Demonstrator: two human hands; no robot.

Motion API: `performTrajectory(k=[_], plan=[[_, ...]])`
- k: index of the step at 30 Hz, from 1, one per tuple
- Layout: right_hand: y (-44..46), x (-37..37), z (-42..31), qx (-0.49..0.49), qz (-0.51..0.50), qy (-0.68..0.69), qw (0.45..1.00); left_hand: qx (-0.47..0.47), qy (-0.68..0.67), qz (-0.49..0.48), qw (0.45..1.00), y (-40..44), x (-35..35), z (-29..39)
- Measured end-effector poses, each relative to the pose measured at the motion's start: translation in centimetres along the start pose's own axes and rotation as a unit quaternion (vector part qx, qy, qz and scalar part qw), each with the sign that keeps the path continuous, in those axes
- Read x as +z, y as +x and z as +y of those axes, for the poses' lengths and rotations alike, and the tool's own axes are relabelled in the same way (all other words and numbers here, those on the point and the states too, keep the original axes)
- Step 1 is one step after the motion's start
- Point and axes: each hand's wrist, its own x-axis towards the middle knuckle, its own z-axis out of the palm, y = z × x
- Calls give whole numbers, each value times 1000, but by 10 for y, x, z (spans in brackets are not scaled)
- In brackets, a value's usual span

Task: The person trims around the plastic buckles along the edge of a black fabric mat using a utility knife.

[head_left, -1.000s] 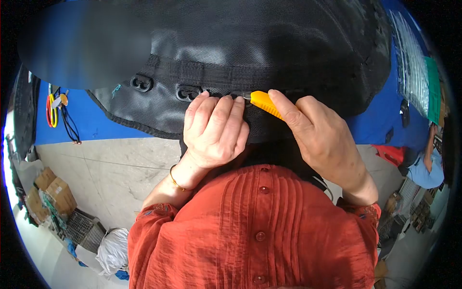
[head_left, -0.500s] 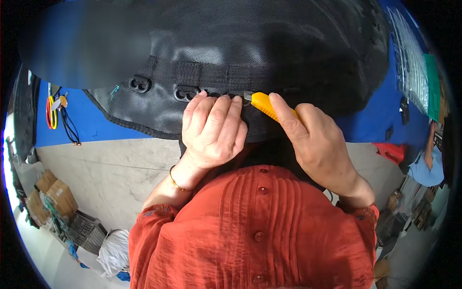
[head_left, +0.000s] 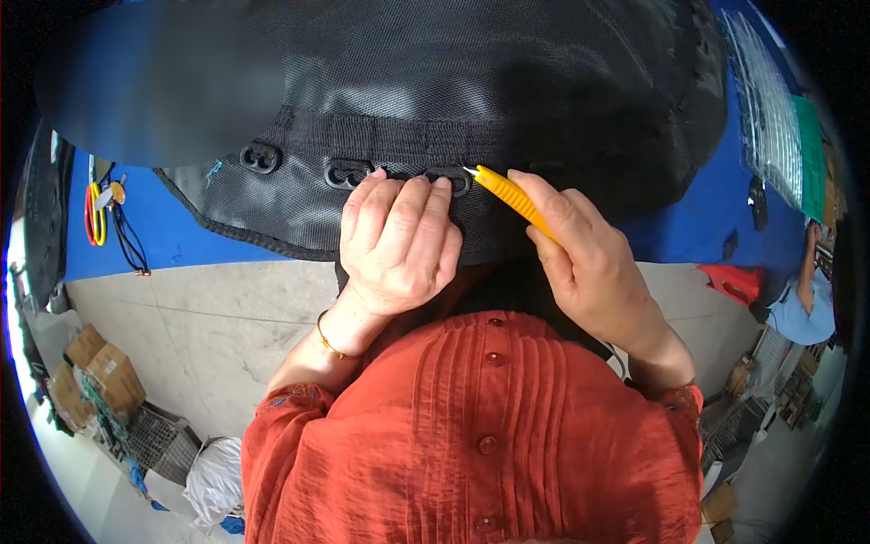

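A large piece of black mesh fabric [head_left: 408, 54] covers much of the blue table. A webbing strap [head_left: 362, 136] is sewn along it, with black plastic buckles such as a double-ring one [head_left: 260, 158] beneath the strap. My left hand [head_left: 399, 240] bends its fingers over one buckle [head_left: 460, 182], whose right end shows beside the fingertips; the rest is hidden. In my right hand [head_left: 589, 258] is a yellow utility knife [head_left: 512, 201], its short blade out and pointing left, close above that buckle and the strap's lower edge.
Red-and-yellow-handled scissors [head_left: 95, 213] and a black cord [head_left: 131, 240] lie on the blue table [head_left: 172, 218] at left. Clear plastic sheeting [head_left: 766, 100] is at right. Cardboard boxes [head_left: 113, 372] stand on the floor. Another person's blue sleeve [head_left: 802, 308] shows at far right.
My right hand has turned and changed its hold on the utility knife, whose blade now points more upward and stands away from my left fingertips. My left hand stays almost in place.
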Motion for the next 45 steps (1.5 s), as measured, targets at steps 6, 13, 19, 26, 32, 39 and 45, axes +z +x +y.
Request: performTrajectory(k=[6, 13, 19, 26, 32, 39, 45], plan=[[1, -4, 4, -43, 2, 0, 999, 4, 4, -2, 1000, 0, 0, 0], [5, -11, 6, -84, -5, -83, 993, 3, 5, -3, 1000, -1, 1, 0], [13, -16, 5, -105, -29, -130, 986, 4, 9, -3, 1000, 0, 1, 1], [20, -23, 4, -121, -42, -153, 980, 12, 15, 1, 1000, 0, 1, 1], [20, -22, 3, -158, -30, -200, 967, 1, -1, -16, 1000, -1, -2, 3], [18, -21, -1, -161, -32, -227, 960, -2, -10, -16, 1000, -1, -2, 2], [17, -20, 0, -149, -35, -195, 969, 9, 6, -7, 1000, 0, 1, 0]])
